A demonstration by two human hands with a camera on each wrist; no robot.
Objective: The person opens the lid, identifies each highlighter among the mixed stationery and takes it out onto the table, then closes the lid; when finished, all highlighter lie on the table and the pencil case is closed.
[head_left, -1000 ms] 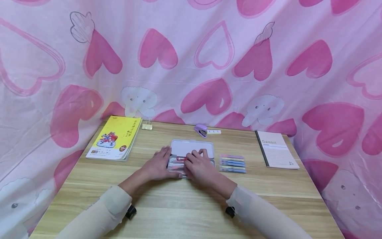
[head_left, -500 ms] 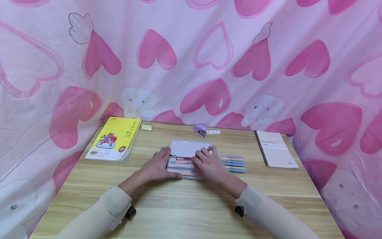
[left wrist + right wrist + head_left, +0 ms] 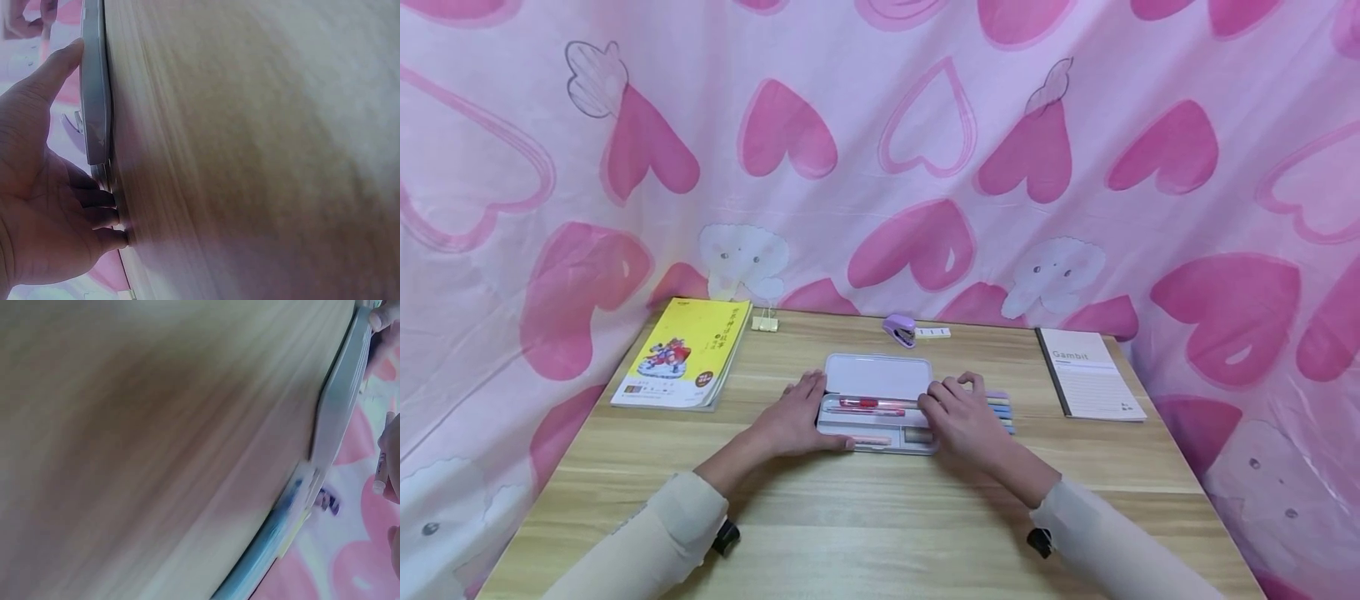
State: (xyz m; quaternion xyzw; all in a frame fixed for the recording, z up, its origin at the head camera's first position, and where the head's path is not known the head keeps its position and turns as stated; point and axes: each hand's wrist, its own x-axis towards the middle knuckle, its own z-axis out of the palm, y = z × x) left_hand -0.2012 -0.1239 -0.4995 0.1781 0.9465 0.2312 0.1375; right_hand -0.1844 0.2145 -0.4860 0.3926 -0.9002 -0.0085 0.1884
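Observation:
An open pencil case [image 3: 877, 375] lies at the table's middle, lid tipped back. Inside are red pens [image 3: 872, 403], a pale pink pen [image 3: 871, 440] and a greyish block [image 3: 917, 435]. My left hand [image 3: 793, 421] steadies the case, thumb laid along its near rim and fingers extended by its left side; the left wrist view shows that thumb on the edge. My right hand [image 3: 966, 421], at the case's right end, pinches a slim pale pen [image 3: 380, 472], seen best in the right wrist view. Its fingers partly cover a row of coloured markers [image 3: 1002, 410].
A yellow book [image 3: 688, 350] lies at the left, beside a binder clip [image 3: 765, 322]. Behind the case sit a purple stapler [image 3: 898, 329] and a strip of staples [image 3: 933, 332]. A notebook [image 3: 1093, 379] lies at the right. A pink curtain hangs behind the table.
My right hand has moved right, from over the middle of the pencil case to its right end, uncovering the pens and the greyish block. The left hand stays at the case.

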